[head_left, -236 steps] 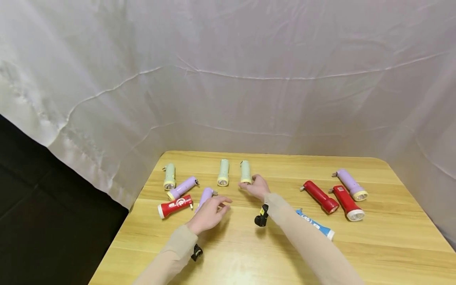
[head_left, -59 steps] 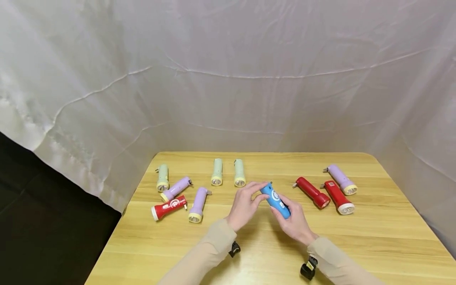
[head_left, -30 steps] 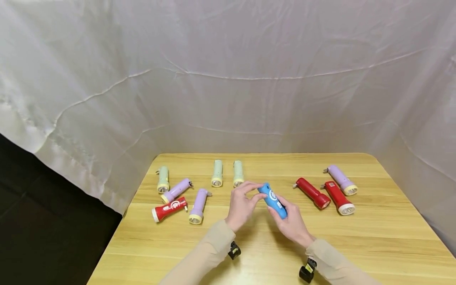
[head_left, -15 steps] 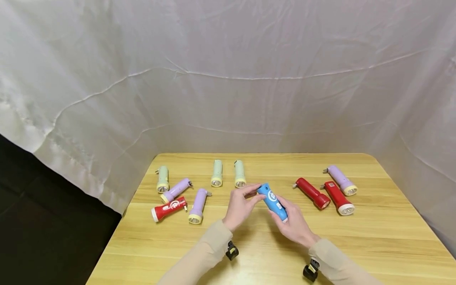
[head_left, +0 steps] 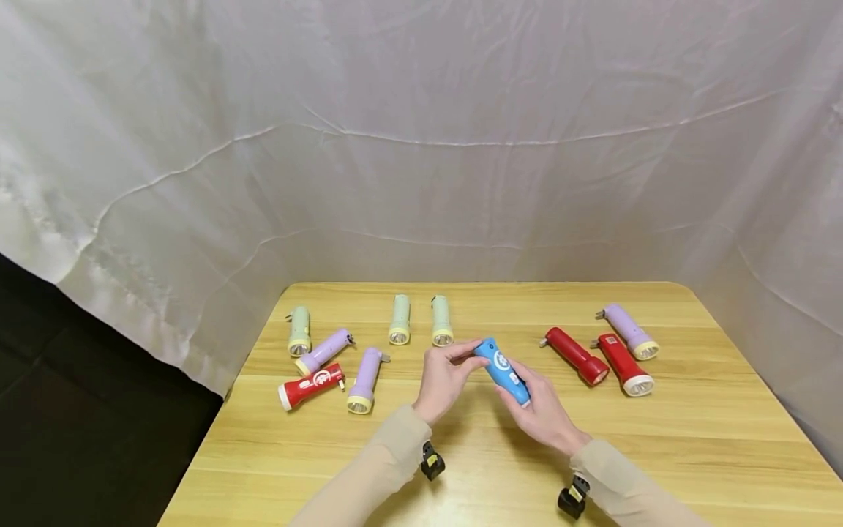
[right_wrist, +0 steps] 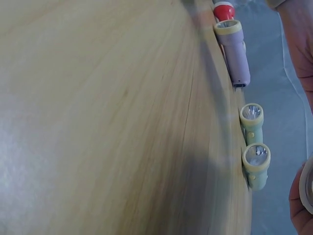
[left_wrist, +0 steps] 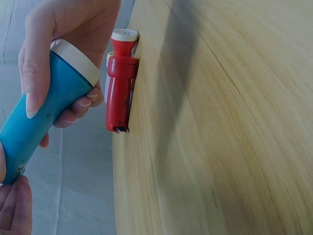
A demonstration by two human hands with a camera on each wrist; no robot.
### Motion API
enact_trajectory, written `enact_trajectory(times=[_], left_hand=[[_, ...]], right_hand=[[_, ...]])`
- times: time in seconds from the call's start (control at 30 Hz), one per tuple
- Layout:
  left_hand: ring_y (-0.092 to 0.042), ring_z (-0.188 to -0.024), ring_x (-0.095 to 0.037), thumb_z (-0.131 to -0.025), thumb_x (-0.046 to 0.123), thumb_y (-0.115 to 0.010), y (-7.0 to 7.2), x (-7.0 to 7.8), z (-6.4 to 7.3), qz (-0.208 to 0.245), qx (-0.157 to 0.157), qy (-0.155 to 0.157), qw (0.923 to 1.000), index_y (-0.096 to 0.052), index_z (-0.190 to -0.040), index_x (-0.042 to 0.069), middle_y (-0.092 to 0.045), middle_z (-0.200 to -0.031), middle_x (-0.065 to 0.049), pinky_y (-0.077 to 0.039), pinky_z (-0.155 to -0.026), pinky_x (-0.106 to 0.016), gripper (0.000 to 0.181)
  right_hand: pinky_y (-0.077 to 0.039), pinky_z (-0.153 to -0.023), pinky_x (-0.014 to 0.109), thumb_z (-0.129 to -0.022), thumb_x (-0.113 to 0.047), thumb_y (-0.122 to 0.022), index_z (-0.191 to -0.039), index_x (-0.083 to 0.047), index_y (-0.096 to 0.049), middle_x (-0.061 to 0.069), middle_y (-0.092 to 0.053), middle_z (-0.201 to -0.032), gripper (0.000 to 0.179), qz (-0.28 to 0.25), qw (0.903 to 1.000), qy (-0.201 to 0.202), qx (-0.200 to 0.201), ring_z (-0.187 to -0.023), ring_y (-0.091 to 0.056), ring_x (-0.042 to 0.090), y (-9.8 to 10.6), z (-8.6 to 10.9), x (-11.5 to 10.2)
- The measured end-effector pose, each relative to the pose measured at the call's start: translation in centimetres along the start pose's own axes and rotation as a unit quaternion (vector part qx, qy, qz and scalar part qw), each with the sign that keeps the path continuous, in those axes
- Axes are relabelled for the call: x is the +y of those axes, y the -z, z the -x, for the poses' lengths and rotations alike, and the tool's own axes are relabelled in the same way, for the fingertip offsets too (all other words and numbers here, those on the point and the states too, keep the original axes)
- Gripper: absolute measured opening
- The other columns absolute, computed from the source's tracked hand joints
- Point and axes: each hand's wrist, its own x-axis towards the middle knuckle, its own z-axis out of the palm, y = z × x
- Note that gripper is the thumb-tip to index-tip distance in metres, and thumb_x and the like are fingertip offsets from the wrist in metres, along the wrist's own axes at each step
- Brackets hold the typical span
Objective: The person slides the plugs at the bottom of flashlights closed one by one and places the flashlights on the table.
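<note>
A blue flashlight (head_left: pixel 506 375) with a white emblem and switch is held tilted above the table between both hands. My right hand (head_left: pixel 543 413) grips it around the head end; its white rim shows in the left wrist view, where the blue body (left_wrist: pixel 41 107) runs down to the left. At the tail end, my left hand (head_left: pixel 441 380) pinches it between thumb and fingers. Only the edge of the lens head (right_wrist: pixel 308 188) appears in the right wrist view. The underside of the tail is hidden by the left fingers.
On the wooden table (head_left: pixel 461 476), two purple flashlights (head_left: pixel 364 380), a red flashlight (head_left: pixel 311 386) and a green flashlight (head_left: pixel 299 331) lie at left. Two green flashlights (head_left: pixel 399 320) lie at the back. A dark red flashlight (head_left: pixel 577 356), a red-and-white flashlight (head_left: pixel 626 364) and a purple flashlight (head_left: pixel 630 331) lie at right.
Since the oldest frame, the blue flashlight has been lifted from the table into both hands, and the right hand has left a green flashlight. Over the last second, the hands barely move.
</note>
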Motion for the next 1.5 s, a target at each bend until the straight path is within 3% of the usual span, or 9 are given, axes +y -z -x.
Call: enact_trajectory(times=[0.2,0.57,0.77,0.9,1.13,1.23,1.37,1.5], left_hand=[[-0.074,-0.099,-0.040,-0.081,-0.003,-0.077,0.2,1.8,0.1,-0.007,0.001,-0.011,0.9999,-0.070,-0.114,-0.010,-0.072,-0.113,-0.027,-0.060,-0.079,-0.017,0.034],[-0.075,-0.101,-0.033,-0.079,0.003,-0.081,0.5,-0.9,-0.6,0.032,-0.005,-0.009,0.9994,-0.074,-0.113,0.001,-0.074,-0.115,-0.018,-0.061,-0.081,-0.020,0.034],[-0.076,-0.093,-0.031,-0.081,0.010,-0.082,0.8,-0.9,-0.6,0.008,-0.004,0.014,0.9999,-0.076,-0.111,0.004,-0.077,-0.108,-0.017,-0.061,-0.076,-0.019,0.031],[-0.076,-0.092,-0.026,-0.083,0.013,-0.081,1.1,-1.1,-1.0,-0.009,-0.008,0.036,0.9993,-0.076,-0.112,0.004,-0.077,-0.106,-0.016,-0.061,-0.076,-0.019,0.031],[-0.076,-0.099,-0.025,-0.087,0.013,-0.078,1.4,-1.4,-1.8,-0.035,-0.036,0.046,0.9977,-0.073,-0.117,0.001,-0.076,-0.111,-0.017,-0.061,-0.081,-0.021,0.033],[-0.075,-0.101,-0.026,-0.089,0.015,-0.076,1.4,-1.5,-2.2,-0.047,-0.050,0.053,0.9962,-0.071,-0.120,0.001,-0.075,-0.114,-0.017,-0.061,-0.085,-0.022,0.034],[-0.074,-0.103,-0.027,-0.092,0.017,-0.074,1.4,-1.7,-2.8,-0.070,-0.061,0.047,0.9945,-0.070,-0.122,0.001,-0.075,-0.116,-0.017,-0.061,-0.088,-0.024,0.035],[-0.074,-0.105,-0.027,-0.094,0.019,-0.071,1.6,-1.9,-3.3,-0.086,-0.068,0.043,0.9930,-0.068,-0.125,0.000,-0.074,-0.118,-0.017,-0.061,-0.090,-0.026,0.036]], right_hand=[[-0.057,-0.078,0.025,-0.094,-0.009,-0.068,-0.141,0.003,-0.053,0.020,-0.069,-0.122,0.051,-0.016,0.9995,-0.026,-0.012,-0.097,-0.065,0.018,0.0,-0.1,-0.1],[-0.058,-0.080,0.026,-0.095,-0.014,-0.069,-0.143,0.003,-0.051,0.021,-0.068,-0.124,0.053,-0.026,0.9982,-0.036,-0.040,-0.100,-0.067,0.021,0.4,-0.4,-0.2],[-0.057,-0.079,0.024,-0.093,-0.023,-0.072,-0.144,0.001,-0.050,0.019,-0.068,-0.123,0.061,-0.023,0.9951,-0.059,-0.075,-0.097,-0.065,0.017,1.0,-0.7,-0.4],[-0.055,-0.074,0.022,-0.092,-0.024,-0.074,-0.146,0.003,-0.046,0.022,-0.067,-0.123,0.067,-0.030,0.9920,-0.053,-0.111,-0.092,-0.063,0.013,1.5,-1.0,-0.3],[-0.054,-0.082,0.024,-0.091,-0.025,-0.072,-0.152,0.005,-0.035,0.023,-0.063,-0.128,0.077,-0.037,0.9797,-0.047,-0.191,-0.098,-0.061,0.012,2.9,-1.6,0.1],[-0.054,-0.081,0.024,-0.090,-0.027,-0.073,-0.154,0.003,-0.031,0.025,-0.061,-0.130,0.082,-0.053,0.9753,-0.057,-0.207,-0.100,-0.061,0.017,3.3,-1.9,0.1],[-0.055,-0.082,0.023,-0.092,-0.025,-0.073,-0.159,-0.001,-0.022,0.034,-0.055,-0.137,0.087,-0.099,0.9687,-0.082,-0.213,-0.107,-0.062,0.025,3.3,-2.3,0.2],[-0.058,-0.083,0.024,-0.096,-0.018,-0.068,-0.160,-0.005,-0.014,0.040,-0.052,-0.137,0.085,-0.175,0.9536,-0.118,-0.214,-0.107,-0.066,0.026,2.9,-2.7,0.7]])
